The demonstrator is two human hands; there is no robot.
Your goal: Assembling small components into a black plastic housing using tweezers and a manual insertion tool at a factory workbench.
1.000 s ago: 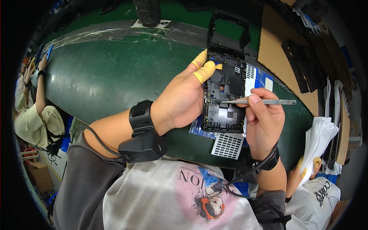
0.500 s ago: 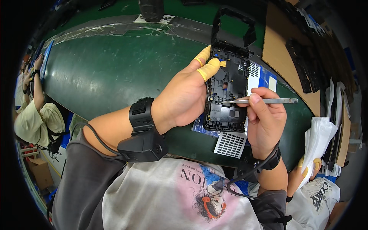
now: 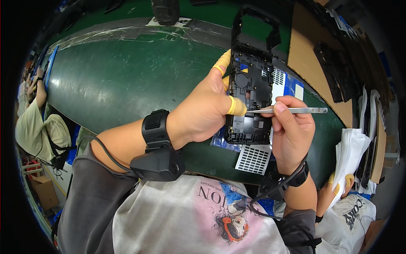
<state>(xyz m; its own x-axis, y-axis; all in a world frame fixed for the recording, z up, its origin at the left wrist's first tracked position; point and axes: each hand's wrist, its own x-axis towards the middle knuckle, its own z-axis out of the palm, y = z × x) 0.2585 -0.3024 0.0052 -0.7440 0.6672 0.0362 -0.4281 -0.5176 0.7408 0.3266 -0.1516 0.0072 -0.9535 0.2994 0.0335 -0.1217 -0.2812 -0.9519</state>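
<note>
A black plastic housing (image 3: 259, 84) with an open frame at its far end is gripped in my left hand (image 3: 198, 106) by its left edge. Yellow tape-like covers wrap my left thumb and some fingers. My thumb presses on the housing's lower inner part, at the tip of the metal tweezers (image 3: 306, 110). Those tweezers lie nearly level in a pinch of my right hand (image 3: 294, 131), pointing left into the housing. Whatever is at their tip is hidden by the thumb. A small blue-and-yellow patch (image 3: 244, 67) shows on the upper part of the housing.
Beneath the housing, a white sheet with rows of black labels (image 3: 253, 159) and a blue sheet (image 3: 292, 86) lie on the green table (image 3: 114, 80). Cardboard (image 3: 311, 55) with black parts stands at right, near white sheets (image 3: 351, 152). Other people sit left and right.
My left thumb has moved down from the upper part of the housing to the tweezers' tip, uncovering the blue-and-yellow patch. The housing and tweezers have barely shifted.
</note>
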